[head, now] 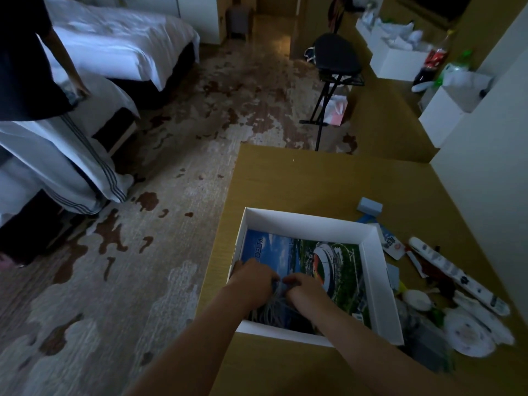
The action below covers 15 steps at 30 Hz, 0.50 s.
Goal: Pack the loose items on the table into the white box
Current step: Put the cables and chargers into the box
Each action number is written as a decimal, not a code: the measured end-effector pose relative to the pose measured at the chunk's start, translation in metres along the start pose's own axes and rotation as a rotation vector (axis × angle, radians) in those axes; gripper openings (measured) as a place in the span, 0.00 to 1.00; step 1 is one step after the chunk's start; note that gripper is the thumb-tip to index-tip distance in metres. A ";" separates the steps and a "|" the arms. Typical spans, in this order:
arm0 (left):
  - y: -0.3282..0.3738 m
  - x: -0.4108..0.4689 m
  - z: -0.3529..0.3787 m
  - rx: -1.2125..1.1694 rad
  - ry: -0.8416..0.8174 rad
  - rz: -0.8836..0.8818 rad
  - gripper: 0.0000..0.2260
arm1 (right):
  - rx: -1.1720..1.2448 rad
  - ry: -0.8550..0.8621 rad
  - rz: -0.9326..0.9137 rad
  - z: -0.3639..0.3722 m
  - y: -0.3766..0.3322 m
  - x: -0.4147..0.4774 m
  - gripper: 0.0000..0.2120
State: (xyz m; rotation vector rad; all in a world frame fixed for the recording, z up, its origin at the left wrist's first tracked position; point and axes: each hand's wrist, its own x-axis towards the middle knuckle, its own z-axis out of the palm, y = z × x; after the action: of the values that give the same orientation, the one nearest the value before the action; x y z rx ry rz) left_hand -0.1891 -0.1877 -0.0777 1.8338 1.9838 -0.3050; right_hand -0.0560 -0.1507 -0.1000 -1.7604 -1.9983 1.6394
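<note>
Logged white box [308, 221] open on near part of wooden table [300, 178], close to its left edge. Saw a printed picture sheet [323, 258] flat on box floor and a grey cord bundle [274, 310] in near-left corner. Marked left hand [251, 277] and right hand [305, 287] both inside box, side by side, fingers curled down into cord bundle, apparently gripping it. Judged task partway: two items in, cords likely getting tucked. Counted plenty left outside, just right of box: long white remote [457, 278], round white disc [468, 337], pale blue block [370, 207], small paper cards [393, 245]. Could not name the dark clutter by box's right wall; too dim and blurred. Could not see fingertips, buried in cords. Lost lower part of bundle behind forearms. Noted another person [25, 52] cut off at top left beside bed [114, 44].
</note>
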 end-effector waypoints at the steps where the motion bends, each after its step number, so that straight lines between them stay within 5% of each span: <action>1: 0.000 0.000 -0.001 -0.014 -0.003 -0.004 0.18 | 0.002 -0.009 -0.001 0.000 -0.001 -0.001 0.26; 8: 0.001 0.000 0.003 -0.274 0.046 -0.100 0.14 | 0.089 0.186 -0.040 -0.019 -0.004 -0.013 0.17; 15: 0.012 0.013 -0.023 -0.511 0.124 -0.081 0.22 | 0.070 0.398 -0.125 -0.051 0.006 -0.028 0.09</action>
State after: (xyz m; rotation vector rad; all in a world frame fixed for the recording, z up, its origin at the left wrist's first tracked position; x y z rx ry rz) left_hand -0.1812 -0.1651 -0.0615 1.4755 1.9843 0.2793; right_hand -0.0108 -0.1385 -0.0644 -1.7300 -1.8030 1.1921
